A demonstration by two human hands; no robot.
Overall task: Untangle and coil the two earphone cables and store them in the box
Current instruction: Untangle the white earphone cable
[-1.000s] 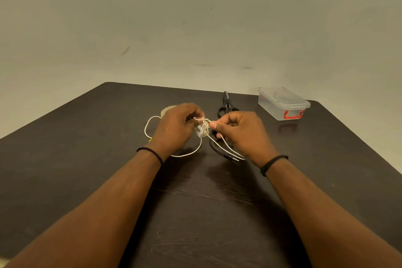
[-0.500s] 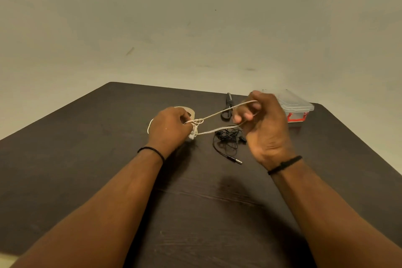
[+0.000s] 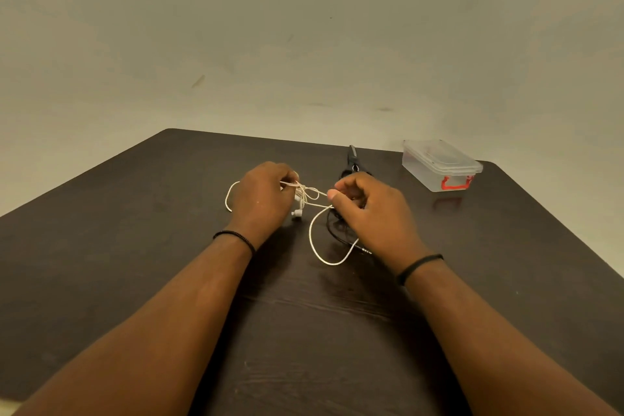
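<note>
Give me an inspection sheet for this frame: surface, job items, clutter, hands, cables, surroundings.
Surface: dark wooden table, bare where visible.
Job items: white earphone cable knotted between the hands, one loop slack on the table; black earphone cable lying bunched, mostly under the right hand; clear box with red latch, lid on, far right.
Clutter: black scissors behind the right hand.
Hands: left hand grips the white tangle; right hand pinches a white strand.
Cables: nothing seen beyond the earphones.
Surroundings: plain pale wall.
</note>
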